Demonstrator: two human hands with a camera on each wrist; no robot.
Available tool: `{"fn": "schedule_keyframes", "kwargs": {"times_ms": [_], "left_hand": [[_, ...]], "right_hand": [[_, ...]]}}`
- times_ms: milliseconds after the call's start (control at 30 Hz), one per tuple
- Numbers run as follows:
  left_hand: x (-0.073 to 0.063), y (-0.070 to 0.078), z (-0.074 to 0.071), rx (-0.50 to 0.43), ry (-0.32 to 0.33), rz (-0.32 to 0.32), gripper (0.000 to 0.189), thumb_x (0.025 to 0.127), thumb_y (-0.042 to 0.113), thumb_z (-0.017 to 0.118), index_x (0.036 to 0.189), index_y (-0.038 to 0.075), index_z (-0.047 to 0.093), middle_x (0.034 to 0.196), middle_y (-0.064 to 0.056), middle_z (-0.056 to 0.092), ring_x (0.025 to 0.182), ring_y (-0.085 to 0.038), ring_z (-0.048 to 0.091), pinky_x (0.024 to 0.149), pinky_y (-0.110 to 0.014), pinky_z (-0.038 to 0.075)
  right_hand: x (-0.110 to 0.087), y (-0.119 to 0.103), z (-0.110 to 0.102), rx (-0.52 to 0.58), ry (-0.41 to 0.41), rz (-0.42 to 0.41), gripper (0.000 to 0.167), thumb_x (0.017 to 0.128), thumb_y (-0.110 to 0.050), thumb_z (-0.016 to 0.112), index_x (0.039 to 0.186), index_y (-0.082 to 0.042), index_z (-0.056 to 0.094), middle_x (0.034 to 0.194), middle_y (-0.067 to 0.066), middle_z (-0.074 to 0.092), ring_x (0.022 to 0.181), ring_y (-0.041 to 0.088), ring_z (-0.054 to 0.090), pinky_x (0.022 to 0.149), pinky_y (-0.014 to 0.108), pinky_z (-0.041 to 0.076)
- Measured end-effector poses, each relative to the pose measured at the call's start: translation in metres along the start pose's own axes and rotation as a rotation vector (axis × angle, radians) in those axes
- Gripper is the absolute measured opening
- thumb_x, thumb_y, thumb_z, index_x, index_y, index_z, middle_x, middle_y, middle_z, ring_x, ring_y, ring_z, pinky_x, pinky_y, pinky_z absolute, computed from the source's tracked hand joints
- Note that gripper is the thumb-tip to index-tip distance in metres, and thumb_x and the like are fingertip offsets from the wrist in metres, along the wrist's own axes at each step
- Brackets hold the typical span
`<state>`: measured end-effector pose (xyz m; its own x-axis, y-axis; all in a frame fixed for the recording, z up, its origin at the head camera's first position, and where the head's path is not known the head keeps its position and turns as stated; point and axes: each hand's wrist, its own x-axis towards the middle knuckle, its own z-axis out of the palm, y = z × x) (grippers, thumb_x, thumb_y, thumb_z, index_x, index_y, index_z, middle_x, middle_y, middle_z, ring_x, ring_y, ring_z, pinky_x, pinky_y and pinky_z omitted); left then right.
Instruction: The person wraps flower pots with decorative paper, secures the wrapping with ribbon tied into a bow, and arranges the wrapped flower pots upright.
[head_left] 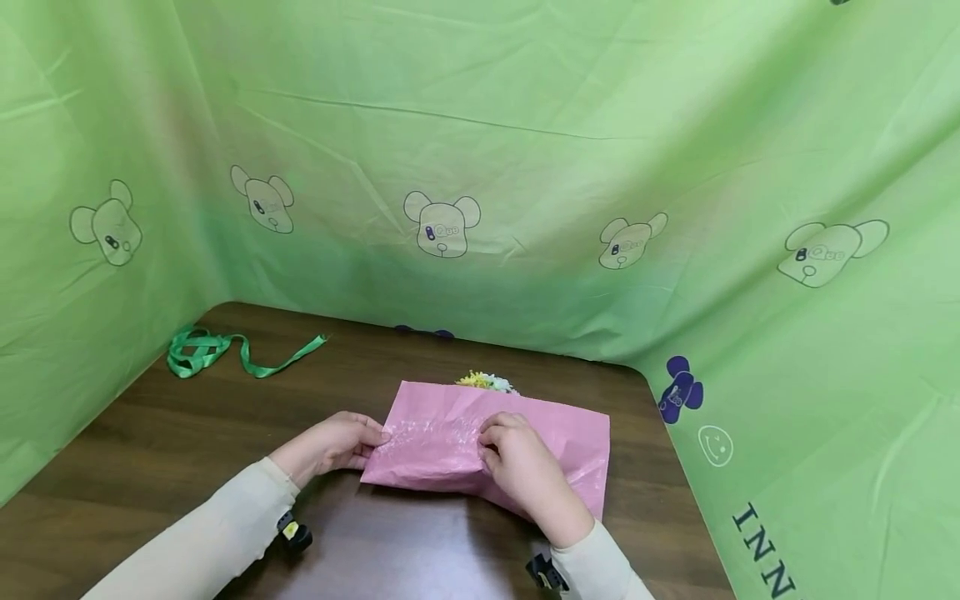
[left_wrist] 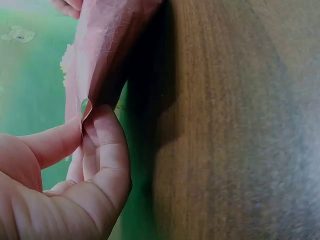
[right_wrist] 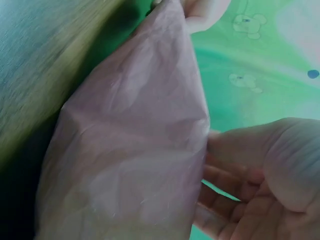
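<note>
A sheet of pink wrapping paper (head_left: 427, 454), creased and shiny in places, is folded above the table's near half. At its left edge my left hand (head_left: 345, 440) pinches the paper between thumb and fingers; the left wrist view shows a small curled edge of paper (left_wrist: 86, 107) at the thumb tip. Near the paper's middle, the thumb and bent fingers of my right hand (head_left: 517, 458) pinch its surface. In the right wrist view those fingertips are partly hidden by the paper (right_wrist: 135, 150). Yellow and pale flowers (head_left: 487, 382) peek out beyond the paper's far edge; the rest of them is hidden.
A loosely coiled green ribbon (head_left: 197, 350) lies at the table's far left, one end trailing right. The brown wooden table (head_left: 247, 417) has green printed cloth (head_left: 525, 292) hanging behind it and along both sides.
</note>
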<state>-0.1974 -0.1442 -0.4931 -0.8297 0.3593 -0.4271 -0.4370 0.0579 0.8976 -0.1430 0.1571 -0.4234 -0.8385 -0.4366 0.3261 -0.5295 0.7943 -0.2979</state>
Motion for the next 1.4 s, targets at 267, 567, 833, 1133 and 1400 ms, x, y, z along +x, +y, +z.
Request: {"fn": "schedule_keyframes", "kwargs": {"times_ms": [267,567,833,1133,1400], "left_hand": [[0.001,-0.004,0.002,0.033,0.062,-0.026,0.005,0.094,0.006,0.068,0.095,0.002,0.064,0.075,-0.004,0.067,0.068,-0.014,0.065,0.064,-0.030,0.058],[0.001,-0.002,0.005,0.096,0.142,0.000,0.006,0.090,0.003,0.070,0.093,0.000,0.066,0.069,-0.002,0.064,0.061,-0.012,0.062,0.057,-0.028,0.056],[-0.002,0.001,0.005,0.098,0.134,0.016,0.009,0.091,0.004,0.070,0.096,-0.002,0.065,0.072,-0.004,0.065,0.065,-0.014,0.063,0.060,-0.029,0.058],[-0.003,0.004,0.005,0.092,0.123,0.022,0.008,0.091,0.004,0.070,0.094,0.000,0.063,0.074,-0.004,0.065,0.066,-0.014,0.064,0.060,-0.029,0.058],[-0.006,0.009,0.007,0.099,0.115,0.031,0.008,0.091,0.003,0.069,0.095,-0.001,0.063,0.075,-0.004,0.066,0.067,-0.014,0.064,0.061,-0.030,0.058]], "right_hand": [[0.000,-0.002,0.001,0.000,0.037,0.039,0.005,0.085,-0.006,0.077,0.085,-0.011,0.077,0.093,-0.004,0.062,0.092,0.014,0.060,0.084,0.032,0.055],[0.004,-0.007,0.004,-0.037,0.051,0.102,0.005,0.084,-0.011,0.080,0.082,-0.013,0.077,0.087,-0.009,0.060,0.086,0.012,0.061,0.079,0.030,0.056],[0.007,-0.006,0.000,-0.046,0.015,0.121,0.010,0.082,-0.008,0.082,0.079,-0.014,0.074,0.085,-0.007,0.059,0.083,0.014,0.061,0.077,0.032,0.056],[0.010,-0.005,-0.002,-0.011,-0.025,0.140,0.011,0.081,-0.009,0.083,0.078,-0.013,0.074,0.085,-0.006,0.059,0.083,0.014,0.062,0.078,0.033,0.056],[0.013,-0.004,-0.005,-0.002,-0.052,0.150,0.012,0.080,-0.011,0.085,0.077,-0.014,0.075,0.084,-0.008,0.060,0.082,0.013,0.062,0.078,0.032,0.056]]}}
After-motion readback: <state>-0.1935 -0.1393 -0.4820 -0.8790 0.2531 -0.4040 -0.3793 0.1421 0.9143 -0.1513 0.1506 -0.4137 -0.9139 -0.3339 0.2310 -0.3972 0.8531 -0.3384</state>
